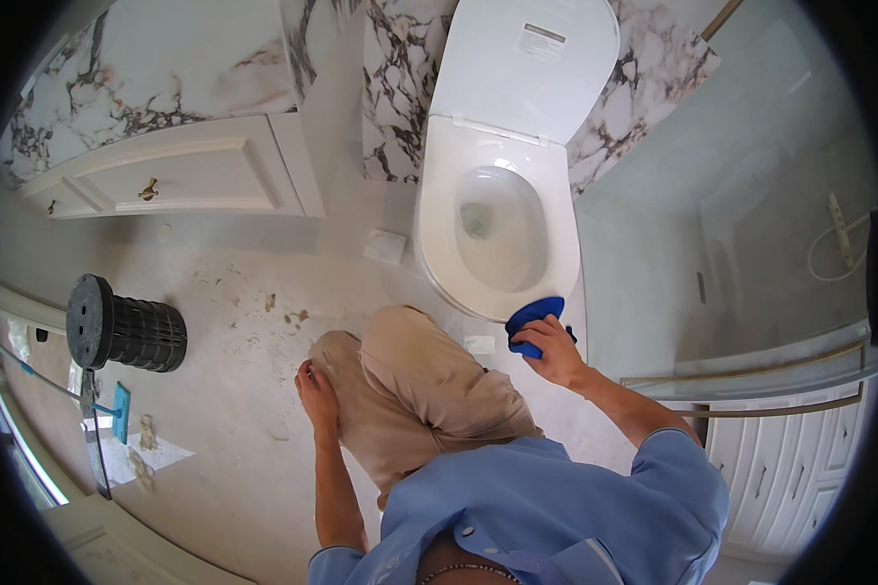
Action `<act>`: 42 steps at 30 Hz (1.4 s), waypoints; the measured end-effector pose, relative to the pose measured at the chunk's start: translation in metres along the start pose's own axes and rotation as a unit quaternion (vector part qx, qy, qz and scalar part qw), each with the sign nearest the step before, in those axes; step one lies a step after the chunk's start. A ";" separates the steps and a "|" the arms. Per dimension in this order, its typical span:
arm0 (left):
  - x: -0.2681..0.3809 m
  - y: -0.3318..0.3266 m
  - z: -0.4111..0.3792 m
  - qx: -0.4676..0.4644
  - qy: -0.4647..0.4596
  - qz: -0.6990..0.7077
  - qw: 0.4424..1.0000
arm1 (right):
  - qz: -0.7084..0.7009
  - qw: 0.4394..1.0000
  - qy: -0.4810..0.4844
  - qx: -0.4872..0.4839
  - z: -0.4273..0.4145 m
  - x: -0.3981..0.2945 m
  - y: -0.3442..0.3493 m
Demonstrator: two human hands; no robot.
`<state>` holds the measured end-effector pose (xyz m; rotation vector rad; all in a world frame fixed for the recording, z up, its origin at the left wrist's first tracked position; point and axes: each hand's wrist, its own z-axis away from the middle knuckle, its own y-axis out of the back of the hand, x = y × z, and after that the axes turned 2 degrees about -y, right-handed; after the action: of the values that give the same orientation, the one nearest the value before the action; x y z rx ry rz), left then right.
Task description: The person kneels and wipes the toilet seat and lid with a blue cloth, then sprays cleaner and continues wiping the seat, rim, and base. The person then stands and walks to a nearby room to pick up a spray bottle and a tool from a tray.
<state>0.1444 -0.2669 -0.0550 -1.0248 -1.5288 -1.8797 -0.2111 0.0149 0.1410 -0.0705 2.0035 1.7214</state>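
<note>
A blue cloth [535, 316] is bunched in my right hand [552, 351], pressed against the front rim of a white toilet [439, 241]. The toilet's lid [512, 80] stands raised and bears a printed label. Inside the bowl [516, 227] there is a greenish patch near the bottom. My left hand [318, 395] rests against the knee of my beige trousers [351, 387], and I see no object in it. Its fingers are partly hidden at the side of the leg.
A black plastic stool [146, 333] lies or leans at the left. Behind it is a turquoise squeegee or mop [121, 412]. A white vanity cabinet [183, 175] stands at upper left, and a glass shower panel [739, 373] at right. Dirt marks [296, 316] spot the floor.
</note>
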 end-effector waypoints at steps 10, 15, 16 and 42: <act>0.003 -0.003 -0.002 -0.013 -0.008 0.034 0.999 | -0.756 0.513 -0.306 0.268 -0.270 0.049 0.050; 0.015 -0.005 0.002 -0.025 -0.017 0.030 0.999 | -0.801 0.349 -0.253 0.415 -0.455 0.091 0.006; 0.012 -0.001 0.003 -0.023 -0.015 0.022 0.999 | -0.777 0.369 -0.261 0.438 -0.476 0.074 -0.009; 0.008 -0.008 -0.008 -0.023 -0.020 -0.017 0.999 | -0.818 0.410 -0.206 0.346 -0.479 0.036 -0.037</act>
<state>0.1314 -0.2724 -0.0543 -1.0691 -1.5415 -1.9372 -0.3879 -0.4327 0.1314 -0.8569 0.9685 -0.4165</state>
